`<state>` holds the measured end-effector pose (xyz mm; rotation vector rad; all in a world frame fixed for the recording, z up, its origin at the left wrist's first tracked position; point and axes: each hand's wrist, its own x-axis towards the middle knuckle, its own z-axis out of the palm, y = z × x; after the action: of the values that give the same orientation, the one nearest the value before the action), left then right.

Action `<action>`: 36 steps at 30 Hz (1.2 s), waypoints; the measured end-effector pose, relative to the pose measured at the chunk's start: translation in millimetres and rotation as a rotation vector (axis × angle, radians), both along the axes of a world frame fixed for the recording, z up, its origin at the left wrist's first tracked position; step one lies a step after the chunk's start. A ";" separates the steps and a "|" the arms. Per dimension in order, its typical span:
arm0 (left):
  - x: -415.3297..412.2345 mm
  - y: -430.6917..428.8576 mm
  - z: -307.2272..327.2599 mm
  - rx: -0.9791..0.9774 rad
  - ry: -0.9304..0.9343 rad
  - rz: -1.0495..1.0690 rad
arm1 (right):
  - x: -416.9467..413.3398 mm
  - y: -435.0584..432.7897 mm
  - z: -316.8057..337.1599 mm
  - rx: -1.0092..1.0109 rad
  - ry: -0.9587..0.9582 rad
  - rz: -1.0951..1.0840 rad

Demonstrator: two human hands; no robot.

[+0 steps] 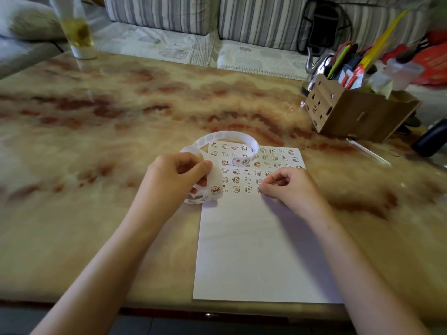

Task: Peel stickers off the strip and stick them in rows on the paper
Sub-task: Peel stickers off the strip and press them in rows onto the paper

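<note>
A white sheet of paper [256, 250] lies on the marble table, its top part covered with several rows of small cartoon stickers [244, 165]. My left hand [174, 177] grips a curling white sticker strip [215, 189]; one bear sticker shows on the strip just below my thumb. The rest of the strip loops up and over the paper's top left corner. My right hand [287, 184] has its fingers curled and its fingertips press down on the paper at the end of the lowest sticker row. Whatever lies under those fingertips is hidden.
A wooden organiser box [350, 112] full of pens and scissors stands at the right. A clear pen [370, 151] and a dark object [430, 139] lie near it. A glass cup [77, 32] stands at the far left edge. A striped sofa is behind the table.
</note>
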<state>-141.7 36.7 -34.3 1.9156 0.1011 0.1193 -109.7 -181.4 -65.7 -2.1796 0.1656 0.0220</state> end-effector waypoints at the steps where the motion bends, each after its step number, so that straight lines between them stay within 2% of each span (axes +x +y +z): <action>1: 0.0 -0.2 0.1 0.000 0.000 0.000 | 0.4 -1.0 0.1 0.006 0.005 0.005; 14: -0.7 0.0 0.0 -0.006 -0.008 0.000 | 4.5 -4.1 -5.7 0.036 -0.015 0.001; 21: -0.7 -1.8 -0.8 -0.014 -0.007 -0.002 | 6.0 -4.6 -8.2 -0.016 -0.052 0.023; 26: -1.1 -1.8 -0.6 -0.018 -0.009 0.002 | 3.5 -6.6 -5.4 0.055 0.015 0.052; 32: -0.8 -3.9 0.8 -0.052 -0.032 0.005 | 4.9 -11.1 -6.3 0.051 0.031 0.076; 34: -0.4 -3.9 0.8 -0.064 -0.037 0.007 | 1.9 -6.7 -1.5 0.081 -0.010 0.063; 36: 0.2 -3.7 0.9 -0.068 -0.043 0.010 | -4.0 3.0 8.1 0.126 -0.145 0.059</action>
<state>-141.6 33.0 -33.4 1.8436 0.0852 0.1616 -113.7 -178.4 -57.5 -2.0514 0.0165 -0.0900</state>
